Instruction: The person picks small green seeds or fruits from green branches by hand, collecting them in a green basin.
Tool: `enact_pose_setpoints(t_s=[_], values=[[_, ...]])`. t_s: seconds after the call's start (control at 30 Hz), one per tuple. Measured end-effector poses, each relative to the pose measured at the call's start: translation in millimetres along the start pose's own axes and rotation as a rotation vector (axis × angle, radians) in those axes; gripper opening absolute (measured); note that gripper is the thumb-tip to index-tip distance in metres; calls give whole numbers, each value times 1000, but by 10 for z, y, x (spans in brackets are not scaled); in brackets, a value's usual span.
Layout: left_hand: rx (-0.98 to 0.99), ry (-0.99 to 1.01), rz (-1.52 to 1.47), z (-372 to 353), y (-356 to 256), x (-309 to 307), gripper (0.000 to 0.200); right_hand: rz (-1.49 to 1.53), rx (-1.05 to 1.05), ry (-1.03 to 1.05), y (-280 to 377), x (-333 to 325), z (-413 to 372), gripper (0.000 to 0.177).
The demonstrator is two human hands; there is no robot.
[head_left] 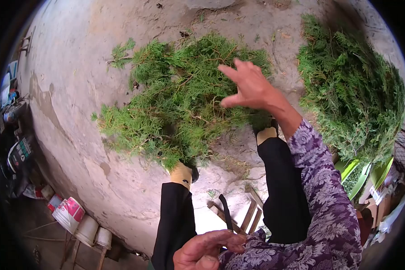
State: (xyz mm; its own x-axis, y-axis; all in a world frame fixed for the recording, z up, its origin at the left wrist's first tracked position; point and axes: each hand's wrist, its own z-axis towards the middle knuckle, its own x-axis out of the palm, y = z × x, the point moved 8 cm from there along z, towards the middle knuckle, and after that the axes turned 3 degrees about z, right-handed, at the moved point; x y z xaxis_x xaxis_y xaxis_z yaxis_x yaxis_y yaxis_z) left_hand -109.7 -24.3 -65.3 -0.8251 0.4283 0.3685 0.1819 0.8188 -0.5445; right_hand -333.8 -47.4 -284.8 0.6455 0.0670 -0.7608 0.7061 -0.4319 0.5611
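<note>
A loose spread of green conifer branches (184, 90) lies on the ground before my feet. Above its right part is my right hand (252, 85), fingers and thumb spread, with nothing in it. Low in the view, close to my lap, my left hand (207, 249) is curled. A narrow black curved piece (226, 210) rises from behind its fingers and seems gripped there. What kind of thing it is cannot be made out, as the fingers cover its lower part.
A dense heap of conifer branches (351, 85) stands at the right. Wooden slats (249, 211) of a low frame show between my legs. White buckets (85, 229) stand at lower left. Cardboard and long green leaves (362, 180) are at lower right. The concrete floor (81, 90) is cracked.
</note>
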Motion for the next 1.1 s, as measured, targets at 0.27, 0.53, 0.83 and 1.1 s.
enact_pose_setpoints(t_s=[0.27, 0.53, 0.83, 1.1], values=[[-19, -64, 12, -6, -27, 16, 42, -198, -358, -95, 703, 698, -366, 85], [-29, -49, -36, -28, 9, -23, 44, 79, 176, -467, -553, -85, 102, 89], [-69, -33, -37, -26, 40, -24, 43, 442, 555, 281, -1871, 1033, 378, 95], [-49, -49, -25, -27, 37, -25, 43, -156, 176, -18, -125, 779, 197, 100]])
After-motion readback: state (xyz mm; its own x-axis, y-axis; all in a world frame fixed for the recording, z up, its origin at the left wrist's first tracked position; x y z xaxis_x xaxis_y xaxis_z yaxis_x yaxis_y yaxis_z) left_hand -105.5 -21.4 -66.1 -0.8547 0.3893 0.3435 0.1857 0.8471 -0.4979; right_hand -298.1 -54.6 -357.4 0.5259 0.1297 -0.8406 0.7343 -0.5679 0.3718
